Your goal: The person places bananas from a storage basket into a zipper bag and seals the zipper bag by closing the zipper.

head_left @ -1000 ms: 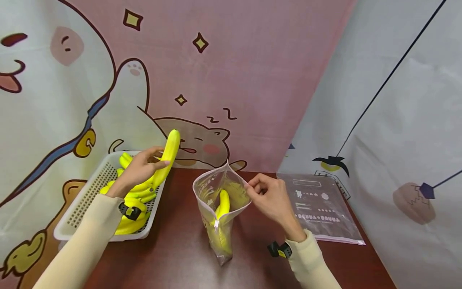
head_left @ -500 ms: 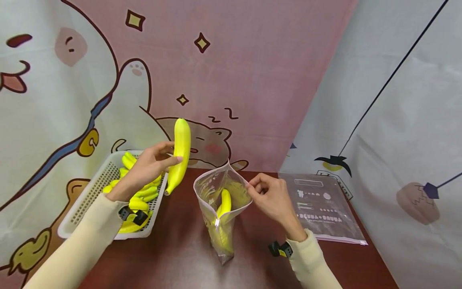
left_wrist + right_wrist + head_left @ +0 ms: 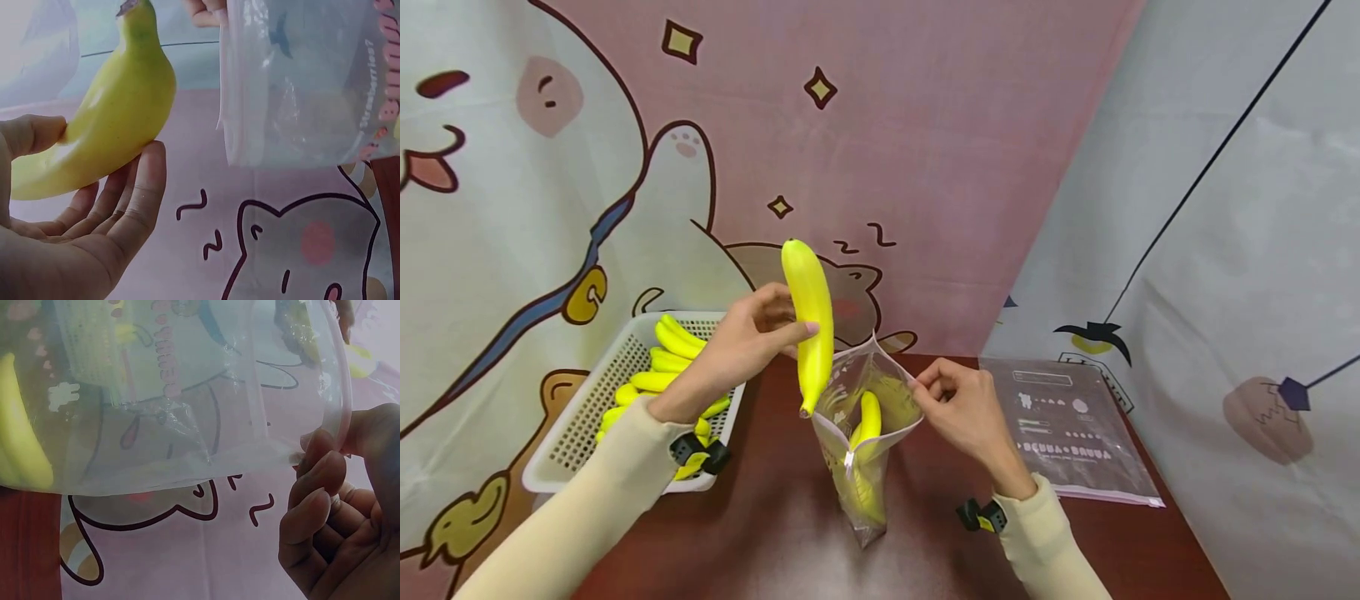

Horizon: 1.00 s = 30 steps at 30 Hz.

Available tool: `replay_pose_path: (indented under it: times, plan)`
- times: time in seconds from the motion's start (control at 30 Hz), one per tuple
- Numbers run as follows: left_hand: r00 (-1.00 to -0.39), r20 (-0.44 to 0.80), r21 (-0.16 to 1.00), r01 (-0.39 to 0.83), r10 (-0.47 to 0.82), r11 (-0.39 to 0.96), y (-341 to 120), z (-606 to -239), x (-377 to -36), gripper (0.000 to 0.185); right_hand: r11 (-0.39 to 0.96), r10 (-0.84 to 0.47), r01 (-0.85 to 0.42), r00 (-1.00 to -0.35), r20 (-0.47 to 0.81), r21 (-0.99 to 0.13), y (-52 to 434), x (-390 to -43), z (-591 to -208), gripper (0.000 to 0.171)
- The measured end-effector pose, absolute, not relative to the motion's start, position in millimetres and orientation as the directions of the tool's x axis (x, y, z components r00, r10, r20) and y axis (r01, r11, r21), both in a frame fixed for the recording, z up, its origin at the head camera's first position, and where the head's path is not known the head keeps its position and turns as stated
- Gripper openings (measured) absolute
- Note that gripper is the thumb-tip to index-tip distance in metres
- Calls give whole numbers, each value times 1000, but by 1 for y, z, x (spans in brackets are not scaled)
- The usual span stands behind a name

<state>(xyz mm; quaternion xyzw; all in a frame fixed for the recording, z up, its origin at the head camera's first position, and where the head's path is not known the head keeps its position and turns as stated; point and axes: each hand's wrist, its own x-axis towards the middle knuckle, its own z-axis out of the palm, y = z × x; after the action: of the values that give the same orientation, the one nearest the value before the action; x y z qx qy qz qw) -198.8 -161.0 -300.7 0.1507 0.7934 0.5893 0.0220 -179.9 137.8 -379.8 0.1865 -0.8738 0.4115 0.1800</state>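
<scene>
**Kid:** What were you doing right then?

**Helper:** You were at the step of putting a banana (image 3: 808, 321) into the clear zip bag (image 3: 861, 433). Your left hand (image 3: 747, 348) was grasping that banana between thumb and fingers. It stood almost straight up, with its low tip right at the left edge of the bag's mouth, not yet inside.

**Kid:** And your other hand?

**Helper:** Your right hand (image 3: 961, 410) was pinching the right rim of the bag, so the mouth stayed wide. One banana inside the bag (image 3: 868, 421) already stood in there.

**Kid:** What did the next move need?

**Helper:** I think you had to bring the tip a little to the right, over the mouth, and then slide the banana down. You had to keep the rim pulled open, or the banana might bump the edge and tip the bag.

**Kid:** What was around the bag?

**Helper:** The bag stood on a dark red-brown table (image 3: 775, 517). Left of the bag was a white basket (image 3: 576, 433) with more bananas (image 3: 662, 362). Right of the bag lay a flat empty zip bag (image 3: 1067, 429). Behind the bag hung a pink cartoon curtain (image 3: 887, 142) with a sleepy cat, and a pale curtain (image 3: 1240, 250) hung to the right.
</scene>
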Motion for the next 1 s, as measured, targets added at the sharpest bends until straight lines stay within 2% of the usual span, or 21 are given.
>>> replay_pose_path:
  times: [0.3, 0.7, 0.87, 1.0]
  plan:
    - [-918, 200, 916, 299, 343, 266, -138, -304, -199, 45, 604, -169, -466, -867, 468, -646, 136, -181, -379, 16]
    - [-928, 76, 896, 224, 366, 383, -127, -314, -199, 45, 618, -143, -468, -857, 495, -632, 130, -185, -377, 20]
    - [-923, 146, 874, 289, 356, 390, -125, -314, -199, 46, 617, -144, -472, -854, 499, -630, 128, -185, -377, 21]
    - [-918, 170, 821, 333, 359, 464, -125, -318, -198, 44, 618, -141, -469, -856, 498, -631, 126, -185, -377, 21]
